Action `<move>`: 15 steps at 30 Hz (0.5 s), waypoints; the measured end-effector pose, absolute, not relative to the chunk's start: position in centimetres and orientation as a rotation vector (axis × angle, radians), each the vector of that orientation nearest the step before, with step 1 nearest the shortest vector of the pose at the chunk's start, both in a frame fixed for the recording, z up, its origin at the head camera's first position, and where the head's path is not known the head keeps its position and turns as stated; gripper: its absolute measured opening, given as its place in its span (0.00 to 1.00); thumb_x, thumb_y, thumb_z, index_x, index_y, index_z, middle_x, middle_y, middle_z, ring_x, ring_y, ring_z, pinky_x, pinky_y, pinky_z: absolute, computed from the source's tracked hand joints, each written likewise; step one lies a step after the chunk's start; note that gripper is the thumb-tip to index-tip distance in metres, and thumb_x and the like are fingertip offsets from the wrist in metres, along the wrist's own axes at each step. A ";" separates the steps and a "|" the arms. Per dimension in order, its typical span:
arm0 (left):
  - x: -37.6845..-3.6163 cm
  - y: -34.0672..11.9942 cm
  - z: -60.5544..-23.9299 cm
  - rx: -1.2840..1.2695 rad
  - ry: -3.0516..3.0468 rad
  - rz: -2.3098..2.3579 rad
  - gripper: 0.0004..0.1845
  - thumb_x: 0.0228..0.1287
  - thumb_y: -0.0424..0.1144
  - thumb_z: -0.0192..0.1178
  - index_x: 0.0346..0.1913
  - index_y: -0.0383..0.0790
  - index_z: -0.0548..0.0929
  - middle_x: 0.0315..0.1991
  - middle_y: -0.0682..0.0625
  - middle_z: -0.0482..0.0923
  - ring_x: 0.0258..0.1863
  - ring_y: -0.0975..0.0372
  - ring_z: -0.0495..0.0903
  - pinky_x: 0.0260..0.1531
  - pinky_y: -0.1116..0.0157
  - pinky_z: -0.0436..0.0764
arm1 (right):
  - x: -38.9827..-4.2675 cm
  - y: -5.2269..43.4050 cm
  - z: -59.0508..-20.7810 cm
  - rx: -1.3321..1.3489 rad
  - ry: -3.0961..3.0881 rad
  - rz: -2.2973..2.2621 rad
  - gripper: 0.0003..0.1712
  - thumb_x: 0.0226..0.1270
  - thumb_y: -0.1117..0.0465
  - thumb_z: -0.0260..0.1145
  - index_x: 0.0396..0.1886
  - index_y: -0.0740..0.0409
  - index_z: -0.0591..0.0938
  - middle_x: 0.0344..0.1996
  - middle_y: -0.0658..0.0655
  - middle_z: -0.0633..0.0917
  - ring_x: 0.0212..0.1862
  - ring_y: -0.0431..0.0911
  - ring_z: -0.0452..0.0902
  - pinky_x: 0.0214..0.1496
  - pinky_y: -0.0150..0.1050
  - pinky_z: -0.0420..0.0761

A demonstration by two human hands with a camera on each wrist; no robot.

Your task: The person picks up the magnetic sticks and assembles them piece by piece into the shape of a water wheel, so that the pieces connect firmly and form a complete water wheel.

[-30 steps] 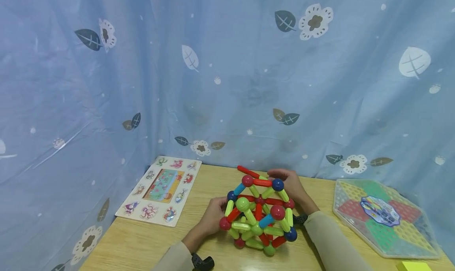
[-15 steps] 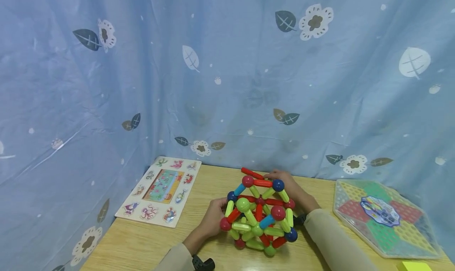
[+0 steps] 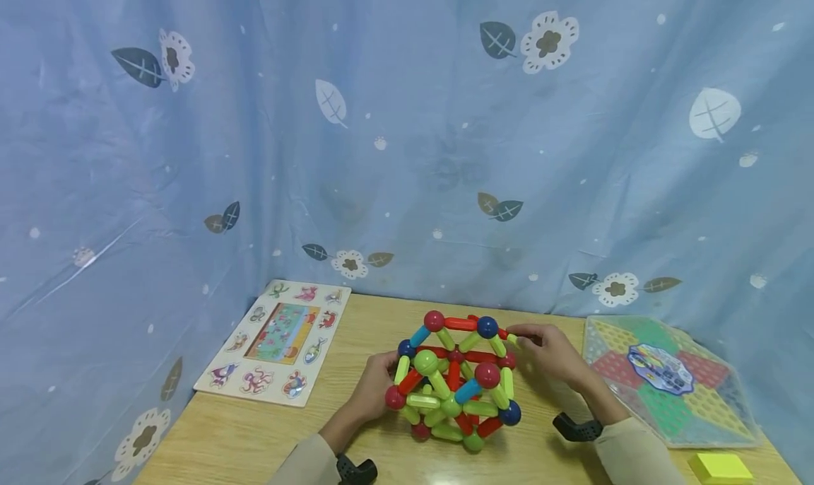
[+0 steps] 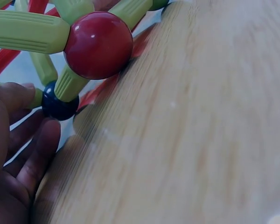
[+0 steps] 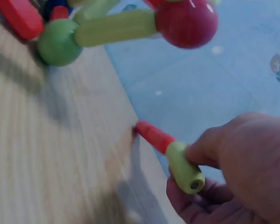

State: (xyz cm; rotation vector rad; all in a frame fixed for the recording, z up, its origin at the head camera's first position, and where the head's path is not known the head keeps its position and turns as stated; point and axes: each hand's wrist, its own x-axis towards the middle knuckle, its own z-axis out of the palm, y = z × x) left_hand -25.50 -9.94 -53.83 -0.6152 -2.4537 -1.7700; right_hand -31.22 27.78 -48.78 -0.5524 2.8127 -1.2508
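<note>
While the left hand (image 3: 375, 386) rests with relaxed, fairly straight fingers (image 4: 35, 154) against the left side of the rounded frame of plastic rods and balls in red, green and blue (image 3: 454, 382), the right hand (image 3: 550, 351) is off to the frame's right, pinching a short plastic rod that is half red and half green (image 5: 170, 156) between thumb and fingers. That rod stands apart from the frame in the right wrist view, its red end pointing toward the pale wooden surface (image 3: 254, 435); in the head view it lies close to the frame's upper right corner, and whether it touches there cannot be told. The frame stands near the middle of the surface. On the far left lies a flat white puzzle board printed with sea animals (image 3: 276, 340), on the right a hexagonal clear plastic tray with coloured pegboard sections (image 3: 668, 386), and at the near right corner a small yellow block (image 3: 721, 467). A blue curtain with leaf and flower prints (image 3: 407, 138) hangs behind.
</note>
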 end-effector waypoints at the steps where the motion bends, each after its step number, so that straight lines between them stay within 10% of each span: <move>1: -25.6 -10.1 -53.8 -0.614 -2.452 -1.763 0.12 0.72 0.32 0.72 0.55 0.35 0.91 0.45 0.46 0.91 0.43 0.68 0.82 0.52 0.71 0.84 | -31.1 27.7 -48.8 -0.582 2.827 -1.215 0.17 0.84 0.67 0.60 0.63 0.59 0.89 0.56 0.61 0.91 0.34 0.43 0.73 0.38 0.36 0.76; 9: -25.6 -10.4 -53.9 -0.620 -2.441 -1.786 0.12 0.71 0.32 0.73 0.55 0.36 0.91 0.46 0.46 0.92 0.45 0.68 0.83 0.54 0.71 0.84 | -30.7 26.1 -49.9 -1.032 3.144 -0.688 0.08 0.72 0.71 0.72 0.43 0.58 0.94 0.40 0.55 0.93 0.45 0.52 0.89 0.52 0.54 0.88; 15: -25.6 -10.2 -54.1 -0.604 -2.452 -1.785 0.11 0.71 0.33 0.73 0.54 0.37 0.91 0.47 0.46 0.92 0.47 0.68 0.85 0.55 0.70 0.85 | -29.7 26.9 -48.4 -0.718 3.101 -0.977 0.16 0.81 0.71 0.63 0.60 0.64 0.89 0.48 0.61 0.93 0.38 0.48 0.86 0.39 0.42 0.84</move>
